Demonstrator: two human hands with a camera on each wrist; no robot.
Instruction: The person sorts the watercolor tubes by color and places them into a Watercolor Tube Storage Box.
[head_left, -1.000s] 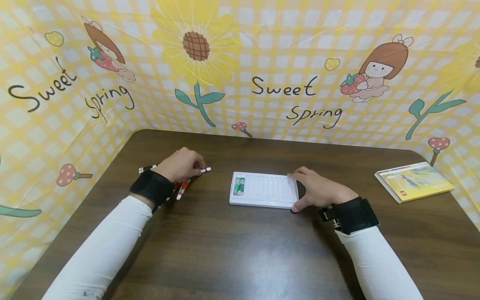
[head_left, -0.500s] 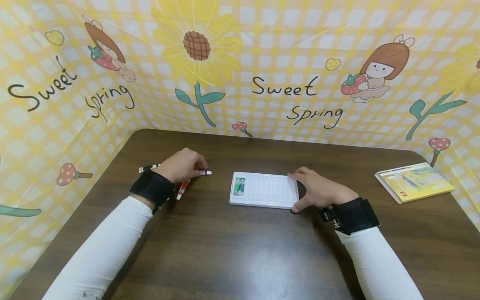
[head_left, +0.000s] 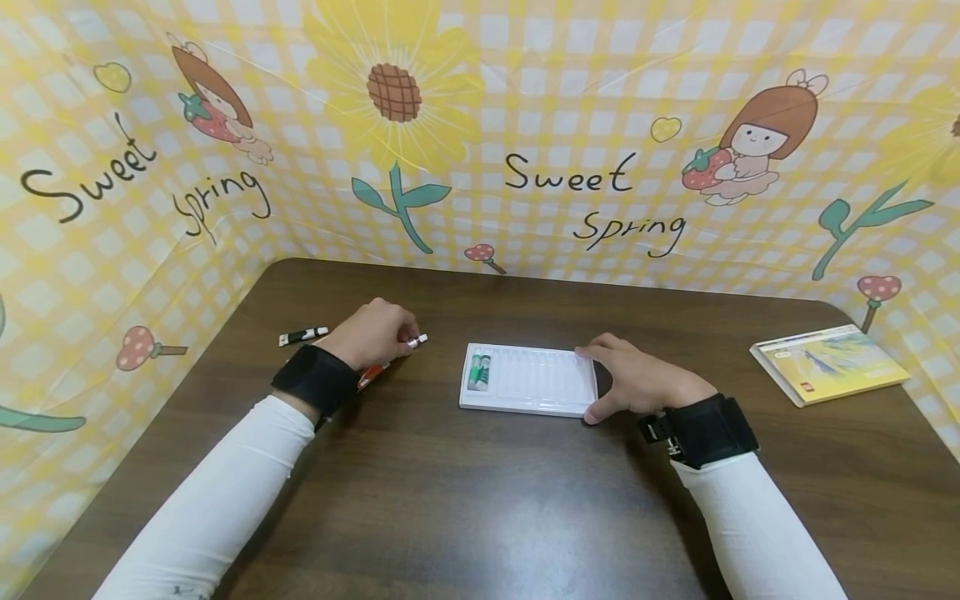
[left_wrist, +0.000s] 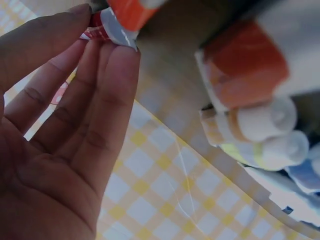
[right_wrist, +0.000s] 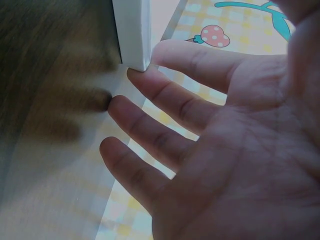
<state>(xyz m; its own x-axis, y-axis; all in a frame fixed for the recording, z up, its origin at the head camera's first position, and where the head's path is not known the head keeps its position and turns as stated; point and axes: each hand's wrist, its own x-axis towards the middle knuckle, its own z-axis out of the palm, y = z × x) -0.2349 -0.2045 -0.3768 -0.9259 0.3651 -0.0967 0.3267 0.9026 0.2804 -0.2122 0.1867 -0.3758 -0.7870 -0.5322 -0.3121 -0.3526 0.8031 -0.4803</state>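
My left hand (head_left: 378, 333) pinches a small paint tube (head_left: 417, 341) between thumb and fingertips at the table's left. In the left wrist view its red-and-silver flat end (left_wrist: 102, 29) shows at the fingertips. Close by, an orange-red paint tube (head_left: 372, 376) lies partly hidden under that hand. My right hand (head_left: 637, 375) holds the right end of a white plastic tray (head_left: 525, 410), thumb at the near corner and index finger at the far corner. The other fingers (right_wrist: 150, 137) stretch out beside the tray's edge. Two green paint tubes (head_left: 478, 372) lie in the tray's leftmost slots.
A black paint tube (head_left: 303, 336) lies left of my left hand. Several more tubes, among them a brown-banded one (left_wrist: 250, 120), show in the left wrist view. A yellow booklet or flat box (head_left: 828, 364) lies at the far right. A checked cloth (head_left: 562, 108) rises behind the table.
My left hand has shifted slightly right, with the pinched tube tilting its white cap upward; more of the black tube shows. The right hand and tray have stayed in place.
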